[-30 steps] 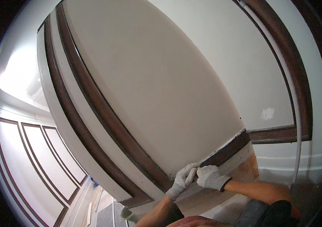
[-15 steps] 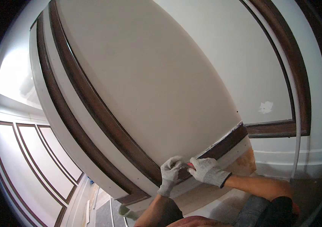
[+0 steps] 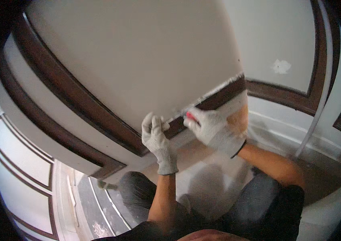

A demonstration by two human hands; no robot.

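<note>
My left hand [image 3: 157,140], in a pale knit work glove, is raised by the lower left corner of the wall panel. Its fingers are curled in a pinch, and whatever they hold is too blurred to make out. To its right, my right hand [image 3: 215,130], gloved alike, grips a small red-handled tool [image 3: 191,117] whose tip is smeared and points left toward my left hand. Both hands are in front of the dark brown bottom trim [image 3: 222,97]. A rough whitish strip [image 3: 214,91] runs along the trim's top edge, below the beige panel [image 3: 146,60].
Brown vertical mouldings [image 3: 74,94] rise at the left. A pale hose or pipe [image 3: 323,94] slants down at the right, near a white patch [image 3: 281,66] on the wall. Light strips [image 3: 98,203] lie on the floor at lower left; my bent knees are close below.
The view has tipped downward, so the panel and trim sit higher and my knees show. My right hand with the red-handled tool has moved slightly away from my left hand.
</note>
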